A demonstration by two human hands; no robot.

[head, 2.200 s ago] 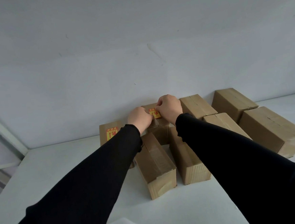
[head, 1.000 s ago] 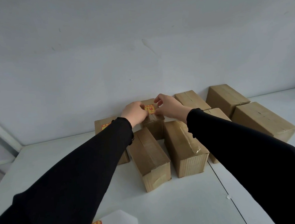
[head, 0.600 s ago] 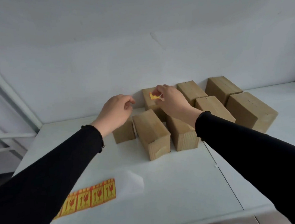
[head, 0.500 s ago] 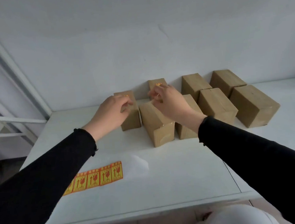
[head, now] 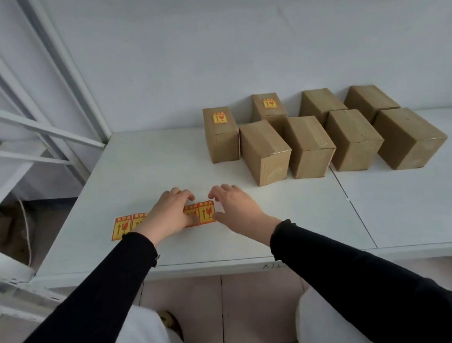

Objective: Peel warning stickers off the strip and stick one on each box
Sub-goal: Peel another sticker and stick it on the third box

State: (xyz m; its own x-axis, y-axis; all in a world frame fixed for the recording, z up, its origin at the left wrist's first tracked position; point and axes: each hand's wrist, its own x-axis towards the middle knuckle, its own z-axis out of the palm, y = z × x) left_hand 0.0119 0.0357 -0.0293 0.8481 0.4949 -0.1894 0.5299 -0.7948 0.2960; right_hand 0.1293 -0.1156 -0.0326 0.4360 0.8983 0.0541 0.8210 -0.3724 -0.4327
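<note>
Head view: left hand point(head: 168, 213) flat on sticker strip point(head: 164, 221), fingers relaxed. Right hand point(head: 235, 205) spread, thumb at strip's right end. Strip on tabletop point(head: 148, 164), near edge; boxes point(head: 309, 145) behind, 2 w/ stickers.

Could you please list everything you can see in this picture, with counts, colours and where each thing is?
Cardboard boxes: eight, brown, two rows at the table's back right.
Stuck stickers: two, yellow and red, on the tops of the two back-left boxes.
Sticker strip: one, yellow and red, near the table's front edge, partly under the left hand.
Table: white, against the white wall.
Metal frame: white, at the left.
Floor tiles: pinkish, below the table edge.
Sleeves: two, black.
Left hand: rests on the strip.
Right hand: fingers spread, at the strip's right end.
</note>
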